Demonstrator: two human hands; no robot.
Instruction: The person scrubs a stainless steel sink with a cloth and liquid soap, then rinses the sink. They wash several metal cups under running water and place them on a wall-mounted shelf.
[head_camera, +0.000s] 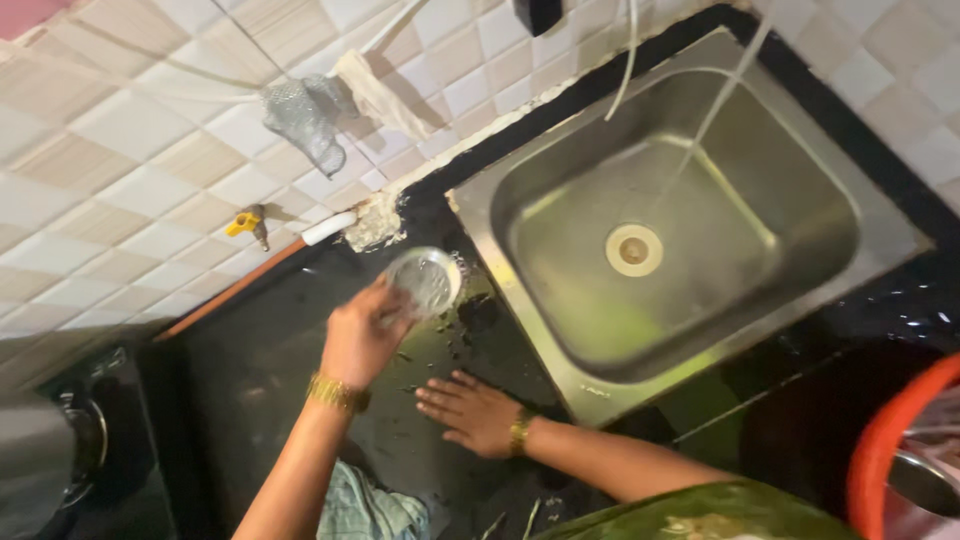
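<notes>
Left hand (365, 335), centre-left of the frame, is clamped on a clear glass (424, 279), tilted over the wet black desk (250, 370) just left of the sink (680, 210). Right hand (472, 412), lower centre, lies flat on the desk, fingers spread, holding nothing. A thin water stream (715, 110) falls into the sink at upper right. A yellow valve (245, 222) sits on the tiled wall at left; a red tub (880, 450) shows at lower right.

Risk, as a judgement: wet glass may slip from the grip and break on the desk; the flat palm may slide on the wet surface.
</notes>
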